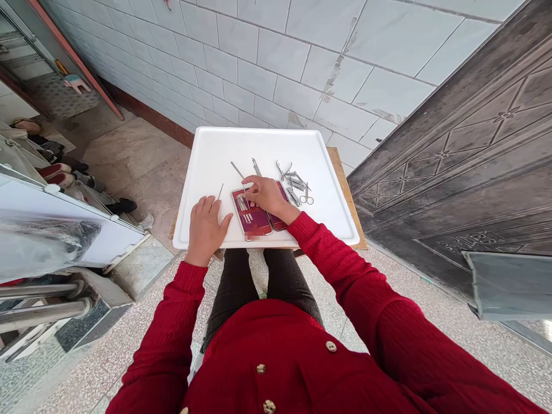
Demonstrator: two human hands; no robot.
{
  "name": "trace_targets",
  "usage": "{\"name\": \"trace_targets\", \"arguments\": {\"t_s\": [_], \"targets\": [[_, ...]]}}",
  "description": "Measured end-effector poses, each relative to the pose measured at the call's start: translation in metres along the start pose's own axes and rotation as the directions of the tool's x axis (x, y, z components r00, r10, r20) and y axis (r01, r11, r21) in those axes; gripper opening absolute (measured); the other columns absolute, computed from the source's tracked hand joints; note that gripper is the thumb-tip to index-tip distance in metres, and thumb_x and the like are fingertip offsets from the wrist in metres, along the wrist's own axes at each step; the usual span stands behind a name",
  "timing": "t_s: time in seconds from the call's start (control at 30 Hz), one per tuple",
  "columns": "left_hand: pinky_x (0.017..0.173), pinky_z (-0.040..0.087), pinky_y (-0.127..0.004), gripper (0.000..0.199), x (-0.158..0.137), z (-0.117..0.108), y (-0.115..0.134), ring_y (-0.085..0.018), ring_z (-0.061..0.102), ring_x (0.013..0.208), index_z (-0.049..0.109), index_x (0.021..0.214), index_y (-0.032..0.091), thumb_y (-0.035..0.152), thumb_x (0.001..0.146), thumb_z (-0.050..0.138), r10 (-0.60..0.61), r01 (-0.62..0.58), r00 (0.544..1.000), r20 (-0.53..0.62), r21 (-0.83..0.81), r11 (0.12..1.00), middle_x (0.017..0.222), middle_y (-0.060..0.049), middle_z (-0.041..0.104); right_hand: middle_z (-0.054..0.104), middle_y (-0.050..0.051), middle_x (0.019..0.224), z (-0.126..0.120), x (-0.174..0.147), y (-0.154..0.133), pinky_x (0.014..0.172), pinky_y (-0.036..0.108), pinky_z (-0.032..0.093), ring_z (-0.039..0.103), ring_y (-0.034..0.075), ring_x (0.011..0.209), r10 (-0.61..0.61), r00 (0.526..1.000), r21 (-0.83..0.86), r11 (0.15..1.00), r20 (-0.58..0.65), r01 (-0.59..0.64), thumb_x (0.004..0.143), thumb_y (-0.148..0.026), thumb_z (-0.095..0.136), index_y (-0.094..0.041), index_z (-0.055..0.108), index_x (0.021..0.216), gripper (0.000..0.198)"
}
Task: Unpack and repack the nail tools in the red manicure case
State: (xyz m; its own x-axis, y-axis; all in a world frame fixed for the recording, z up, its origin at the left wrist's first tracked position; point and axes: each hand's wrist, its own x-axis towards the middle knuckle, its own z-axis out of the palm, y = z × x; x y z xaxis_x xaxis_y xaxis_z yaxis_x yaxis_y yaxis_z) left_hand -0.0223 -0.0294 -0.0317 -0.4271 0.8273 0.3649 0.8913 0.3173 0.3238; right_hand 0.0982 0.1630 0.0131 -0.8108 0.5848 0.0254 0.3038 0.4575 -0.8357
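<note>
My left hand lies flat on the left part of a white tray, its fingers extended. A thin metal tool sits at its fingertips. My right hand is closed in a pinch on a slim metal manicure tool, over the left half of an open dark red manicure case. Small metal tools are tucked in that half. Beyond the hand lie a flat metal strip and another slim tool. My right hand and wrist partly cover the case's other half.
Right of the case are cuticle nippers, nail clippers and small scissors. The tray rests on a wooden table against a tiled wall. A dark metal door stands at right, a shoe rack at left.
</note>
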Motion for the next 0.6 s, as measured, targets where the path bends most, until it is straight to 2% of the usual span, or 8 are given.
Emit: {"name": "trace_targets", "arguments": {"t_s": [0.1, 0.2, 0.3, 0.4, 0.6], "targets": [[0.123, 0.036, -0.06, 0.053, 0.0, 0.0, 0.0, -0.041, 0.045, 0.149, 0.061, 0.138, 0.013, 0.051, 0.106, 0.043, 0.002, -0.002, 1.0, 0.001, 0.001, 1.0, 0.151, -0.023, 0.059, 0.074, -0.002, 0.074, -0.001, 0.001, 0.0, 0.079, 0.027, 0.052, 0.068, 0.015, 0.067, -0.017, 0.999, -0.086, 0.996, -0.033, 0.014, 0.093, -0.02, 0.07, -0.016, 0.072, 0.119, 0.026], [0.123, 0.036, -0.06, 0.052, 0.0, 0.0, 0.0, -0.041, 0.045, 0.15, 0.06, 0.138, 0.013, 0.051, 0.105, 0.044, -0.003, 0.003, 1.0, 0.0, -0.001, 1.0, 0.152, -0.023, 0.058, 0.079, 0.003, 0.094, -0.002, 0.002, 0.001, 0.086, 0.028, 0.051, 0.072, 0.019, 0.088, -0.074, 0.994, -0.222, 0.974, -0.083, 0.054, 0.097, -0.021, 0.066, -0.018, 0.078, 0.111, 0.018], [0.123, 0.036, -0.06, 0.052, 0.0, -0.001, 0.001, -0.041, 0.045, 0.15, 0.06, 0.138, 0.013, 0.05, 0.106, 0.044, -0.007, 0.007, 1.0, 0.005, 0.003, 1.0, 0.152, -0.024, 0.058, 0.079, 0.007, 0.112, 0.0, 0.001, 0.003, 0.094, 0.03, 0.05, 0.071, 0.021, 0.106, -0.124, 0.988, -0.341, 0.936, -0.09, 0.087, 0.101, -0.017, 0.059, -0.019, 0.081, 0.106, 0.023], [0.123, 0.036, -0.059, 0.053, 0.0, -0.002, 0.002, -0.041, 0.045, 0.149, 0.061, 0.137, 0.011, 0.05, 0.106, 0.044, -0.006, 0.006, 1.0, 0.009, 0.017, 1.0, 0.152, -0.024, 0.058, 0.077, 0.008, 0.116, 0.001, -0.001, 0.005, 0.096, 0.03, 0.049, 0.069, 0.021, 0.109, -0.136, 0.989, -0.397, 0.912, -0.053, 0.104, 0.102, -0.013, 0.055, -0.018, 0.081, 0.109, 0.028], [0.123, 0.036, -0.06, 0.053, 0.0, -0.001, 0.001, -0.041, 0.045, 0.15, 0.061, 0.138, 0.01, 0.05, 0.106, 0.045, -0.005, 0.005, 1.0, 0.002, 0.017, 1.0, 0.153, -0.025, 0.058, 0.076, 0.008, 0.113, 0.005, -0.009, 0.007, 0.093, 0.031, 0.05, 0.068, 0.021, 0.106, -0.188, 0.982, -0.408, 0.898, -0.013, 0.167, 0.1, -0.011, 0.055, -0.018, 0.081, 0.108, 0.029]]}}
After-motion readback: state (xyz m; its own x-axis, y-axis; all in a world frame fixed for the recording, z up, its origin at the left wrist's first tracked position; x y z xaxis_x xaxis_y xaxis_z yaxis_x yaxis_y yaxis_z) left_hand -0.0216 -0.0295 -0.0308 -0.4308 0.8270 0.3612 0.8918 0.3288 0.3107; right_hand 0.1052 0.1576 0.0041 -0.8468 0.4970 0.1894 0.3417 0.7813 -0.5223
